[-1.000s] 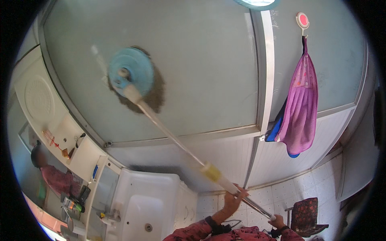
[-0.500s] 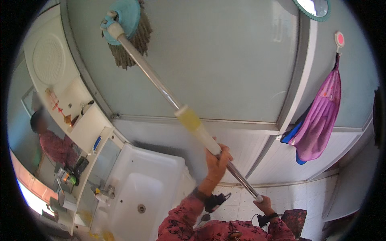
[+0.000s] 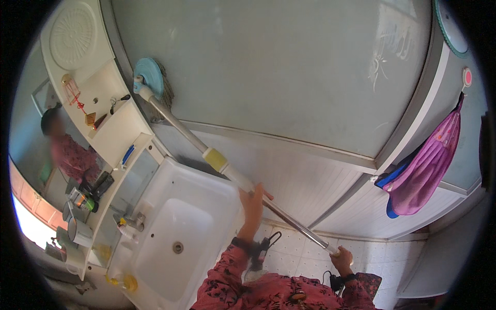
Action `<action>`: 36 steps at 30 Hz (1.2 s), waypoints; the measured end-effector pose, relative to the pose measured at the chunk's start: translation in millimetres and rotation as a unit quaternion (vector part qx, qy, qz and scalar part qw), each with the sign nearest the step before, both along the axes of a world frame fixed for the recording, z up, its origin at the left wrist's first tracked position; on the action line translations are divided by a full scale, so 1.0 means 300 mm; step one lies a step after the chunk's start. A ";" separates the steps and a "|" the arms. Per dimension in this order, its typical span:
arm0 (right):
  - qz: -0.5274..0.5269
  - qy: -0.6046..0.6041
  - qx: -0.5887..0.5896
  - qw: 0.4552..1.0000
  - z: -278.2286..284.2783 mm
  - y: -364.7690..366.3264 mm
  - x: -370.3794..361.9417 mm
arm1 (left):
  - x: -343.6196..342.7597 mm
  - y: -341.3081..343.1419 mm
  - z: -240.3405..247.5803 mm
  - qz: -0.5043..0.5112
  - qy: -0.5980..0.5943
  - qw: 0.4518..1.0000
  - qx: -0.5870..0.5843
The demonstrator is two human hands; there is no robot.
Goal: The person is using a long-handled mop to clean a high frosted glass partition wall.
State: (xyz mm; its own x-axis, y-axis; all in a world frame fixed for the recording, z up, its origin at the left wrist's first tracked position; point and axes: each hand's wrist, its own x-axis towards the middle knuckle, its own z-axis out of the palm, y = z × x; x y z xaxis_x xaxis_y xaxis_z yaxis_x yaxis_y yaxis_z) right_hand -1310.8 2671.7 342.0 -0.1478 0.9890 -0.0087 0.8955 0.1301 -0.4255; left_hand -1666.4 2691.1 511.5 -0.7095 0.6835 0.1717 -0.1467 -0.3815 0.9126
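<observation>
A long-handled mop (image 3: 178, 125) slants across the view, its steel pole carrying a white and yellow-green sleeve. At its far end the light-blue mop head (image 3: 150, 76) lies with its grey-brown strands against the frosted glass panel (image 3: 268, 72), close to the panel's lower left corner. My left hand (image 3: 251, 204) is closed round the handle at the lower end of the white sleeve. Farther down, my right hand (image 3: 343, 261) grips the pole's end near my body.
On the left, a white sink (image 3: 206, 217) stands below a shelf unit (image 3: 116, 150) with a mirror (image 3: 33, 129), a white mug (image 3: 80, 232) and small items. A purple cloth (image 3: 431, 160) hangs from a hook at right. White tiles (image 3: 284, 256) cover the floor.
The mop head has moved down the glass toward its lower left corner. Both hands keep hold of the pole, and my left hand has shifted left. The whole view has also shifted.
</observation>
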 end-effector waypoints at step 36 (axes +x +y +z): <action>-0.039 0.058 0.057 0.996 0.039 -0.008 -0.038 | -0.039 0.009 0.218 -0.026 0.057 0.998 0.029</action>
State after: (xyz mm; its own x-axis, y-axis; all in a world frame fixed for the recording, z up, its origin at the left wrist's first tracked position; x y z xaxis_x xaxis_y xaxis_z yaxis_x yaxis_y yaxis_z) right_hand -1322.2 2669.3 353.7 -0.0649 0.9911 0.1161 0.8500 0.1158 -0.5138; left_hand -1678.2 2693.6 576.8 -0.6471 0.7054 0.2893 -0.0637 -0.4282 0.9014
